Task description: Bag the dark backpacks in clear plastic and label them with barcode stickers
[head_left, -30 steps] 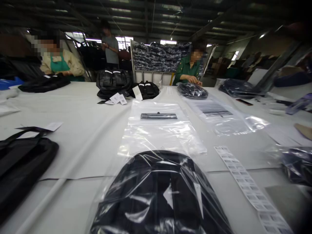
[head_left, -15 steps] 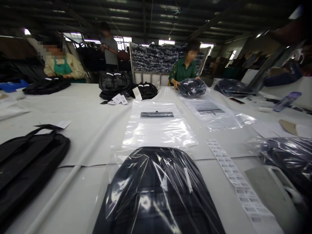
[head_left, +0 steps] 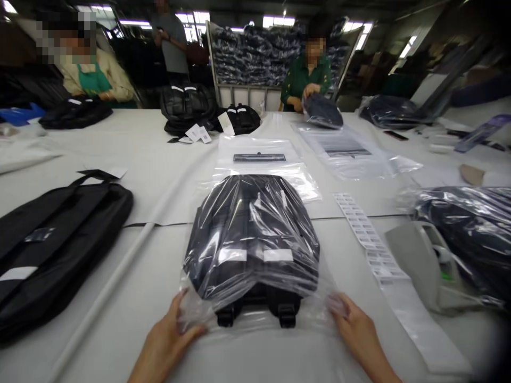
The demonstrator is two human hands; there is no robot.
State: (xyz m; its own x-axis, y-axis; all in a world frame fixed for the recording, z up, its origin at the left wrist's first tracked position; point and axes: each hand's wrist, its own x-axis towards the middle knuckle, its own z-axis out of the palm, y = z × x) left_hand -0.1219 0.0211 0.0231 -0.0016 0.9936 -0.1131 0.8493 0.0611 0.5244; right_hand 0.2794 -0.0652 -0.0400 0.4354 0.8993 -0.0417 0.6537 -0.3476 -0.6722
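A black backpack (head_left: 257, 229) lies in front of me with its two straps up, each bearing a white band. A clear plastic bag (head_left: 199, 303) covers most of it; the buckled strap ends stick out at the near opening. My left hand (head_left: 167, 340) grips the bag's near left edge between thumb and fingers. At the near right edge, my right hand (head_left: 355, 324) pinches the film, its fingertips partly blurred behind the plastic. Just beyond the backpack lie flat clear bags (head_left: 259, 146) with a dark printed strip.
Another black backpack (head_left: 64, 234) lies at left. On the right are a strip of labels (head_left: 367, 234), a grey label dispenser (head_left: 419, 260) and a bagged backpack (head_left: 467, 234). Across the table, a person in green (head_left: 307, 80) handles a bagged backpack; another person (head_left: 91, 80) stands at far left.
Both my hands have come into view, holding the bag's near edge. The bagged backpack shows farther up, its strap ends now visible. The person in green has tilted their bagged backpack.
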